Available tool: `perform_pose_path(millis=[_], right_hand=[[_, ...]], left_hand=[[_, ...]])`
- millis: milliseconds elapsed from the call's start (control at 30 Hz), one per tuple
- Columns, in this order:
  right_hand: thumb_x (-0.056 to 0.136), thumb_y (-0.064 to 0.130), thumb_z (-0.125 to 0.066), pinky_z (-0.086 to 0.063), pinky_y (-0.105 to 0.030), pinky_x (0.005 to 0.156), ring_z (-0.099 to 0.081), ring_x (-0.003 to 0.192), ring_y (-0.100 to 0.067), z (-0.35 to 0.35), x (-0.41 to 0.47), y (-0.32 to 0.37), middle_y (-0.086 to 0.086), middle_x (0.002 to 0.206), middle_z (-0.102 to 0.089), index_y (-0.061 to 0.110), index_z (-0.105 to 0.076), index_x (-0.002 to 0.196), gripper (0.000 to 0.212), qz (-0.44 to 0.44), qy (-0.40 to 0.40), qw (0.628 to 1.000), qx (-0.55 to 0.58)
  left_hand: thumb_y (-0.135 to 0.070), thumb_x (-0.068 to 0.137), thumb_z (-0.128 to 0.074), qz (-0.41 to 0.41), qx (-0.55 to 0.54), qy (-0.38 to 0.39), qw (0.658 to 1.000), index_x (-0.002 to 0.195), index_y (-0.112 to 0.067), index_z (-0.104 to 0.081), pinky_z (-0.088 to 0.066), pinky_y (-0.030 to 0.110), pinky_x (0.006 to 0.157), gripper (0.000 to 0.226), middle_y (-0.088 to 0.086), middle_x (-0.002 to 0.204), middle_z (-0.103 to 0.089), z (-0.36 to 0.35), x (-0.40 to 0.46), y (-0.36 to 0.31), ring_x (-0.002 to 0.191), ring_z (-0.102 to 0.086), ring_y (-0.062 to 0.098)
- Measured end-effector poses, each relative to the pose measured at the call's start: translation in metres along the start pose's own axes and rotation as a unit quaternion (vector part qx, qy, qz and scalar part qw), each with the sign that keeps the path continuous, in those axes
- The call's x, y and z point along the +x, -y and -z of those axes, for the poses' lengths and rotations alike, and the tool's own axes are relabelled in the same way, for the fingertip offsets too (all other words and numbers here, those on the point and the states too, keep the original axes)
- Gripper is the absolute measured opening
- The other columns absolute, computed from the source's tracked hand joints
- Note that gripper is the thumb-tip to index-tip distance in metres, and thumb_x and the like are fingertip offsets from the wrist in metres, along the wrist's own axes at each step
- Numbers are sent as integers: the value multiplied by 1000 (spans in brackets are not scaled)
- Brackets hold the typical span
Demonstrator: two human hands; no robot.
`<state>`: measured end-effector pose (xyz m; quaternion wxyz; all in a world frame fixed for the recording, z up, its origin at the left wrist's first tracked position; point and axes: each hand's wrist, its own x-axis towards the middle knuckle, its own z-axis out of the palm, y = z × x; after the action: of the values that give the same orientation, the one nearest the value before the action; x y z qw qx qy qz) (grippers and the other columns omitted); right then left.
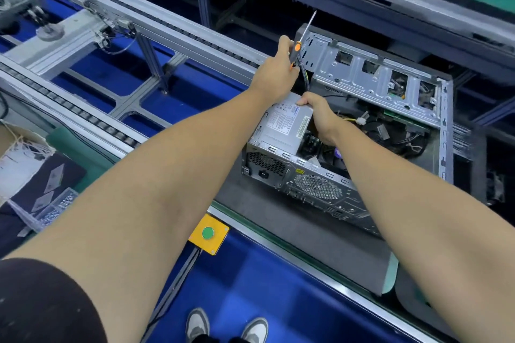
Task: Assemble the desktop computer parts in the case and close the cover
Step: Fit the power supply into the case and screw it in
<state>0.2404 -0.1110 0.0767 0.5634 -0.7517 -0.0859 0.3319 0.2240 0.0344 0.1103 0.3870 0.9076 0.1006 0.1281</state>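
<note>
The left hand (274,75) grips an orange-and-black screwdriver (299,46), shaft pointing up. Right hand (317,114) holds the grey boxy power supply (281,125) at the open metal case (390,125), seemingly seating it. Next, probably align and screw it fast.

Case (362,175) top open; cables (390,133) and power supply (281,125) seemingly crowd the interior.

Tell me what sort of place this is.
Probably a factory assembly line for computers. An open computer case lies on a workbench beside roller conveyor rails, a yellow box with a green push button is mounted at the bench edge.
</note>
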Motion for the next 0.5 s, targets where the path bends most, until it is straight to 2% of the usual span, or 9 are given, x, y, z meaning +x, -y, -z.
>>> perform_pose_path(millis=[67,133,233,300,367,400,433,467,500], right_hand=[[72,47,-49,-33,-40,82,-51,68,-16,-1,-1,-4,5,64,-64,29,-57,55,26,3,-5,1000,7],[75,49,-47,-33,-40,78,-53,59,-11,-2,-1,-6,4,63,-63,27,-53,62,27,17,-16,1000,12],[79,51,-44,-33,-40,73,-52,49,-6,-3,0,-9,7,59,-62,31,-56,54,34,34,-32,998,31],[81,53,-42,-33,-41,74,-52,51,-5,-4,2,-11,9,60,-61,33,-56,53,37,46,-36,998,29],[83,57,-41,-33,-40,79,-53,63,-5,-3,3,-13,10,67,-59,34,-52,65,31,46,-44,998,28],[86,58,-38,-33,-38,79,-53,66,-4,-2,5,-15,11,68,-59,31,-50,71,33,42,-53,997,36],[92,57,-35,-33,-36,77,-55,62,-2,-1,6,-16,12,64,-59,28,-48,75,37,36,-62,996,52],[99,54,-31,-33,-34,73,-55,57,-1,0,9,-17,12,59,-60,25,-49,76,41,24,-74,994,71],[103,50,-29,-34,-33,69,-56,56,-4,1,13,-17,10,59,-60,24,-51,77,43,7,-93,992,83]], left_hand=[[-15,100,-51,0,-4,0,1000,126,-11,-36,-52,50,68,30,14,93,-65,1,1,-1,76,-62,36],[-15,100,-50,-4,-1,3,1000,125,-11,-36,-51,49,65,29,15,92,-64,2,0,0,76,-61,36],[-17,101,-50,-15,-1,7,1000,119,-13,-35,-44,44,57,24,10,82,-60,-1,2,3,66,-56,31],[-25,103,-51,-10,1,2,1000,111,-17,-33,-40,37,54,21,3,76,-55,-3,4,7,61,-51,24],[-37,104,-51,-7,5,5,1000,110,-18,-35,-40,37,55,25,1,77,-56,-5,6,9,63,-54,23],[-42,104,-50,-9,9,13,1000,114,-17,-39,-44,39,59,29,4,82,-59,-7,7,10,71,-58,25],[-45,103,-50,-17,30,19,999,117,-15,-44,-48,42,70,34,8,93,-61,-9,9,10,86,-60,29],[-47,102,-50,-33,75,13,997,120,-13,-48,-47,42,83,38,11,107,-59,-11,11,11,102,-57,31],[-50,101,-51,-50,131,-7,990,119,-14,-52,-42,40,93,41,11,117,-53,-13,13,12,110,-49,30]])
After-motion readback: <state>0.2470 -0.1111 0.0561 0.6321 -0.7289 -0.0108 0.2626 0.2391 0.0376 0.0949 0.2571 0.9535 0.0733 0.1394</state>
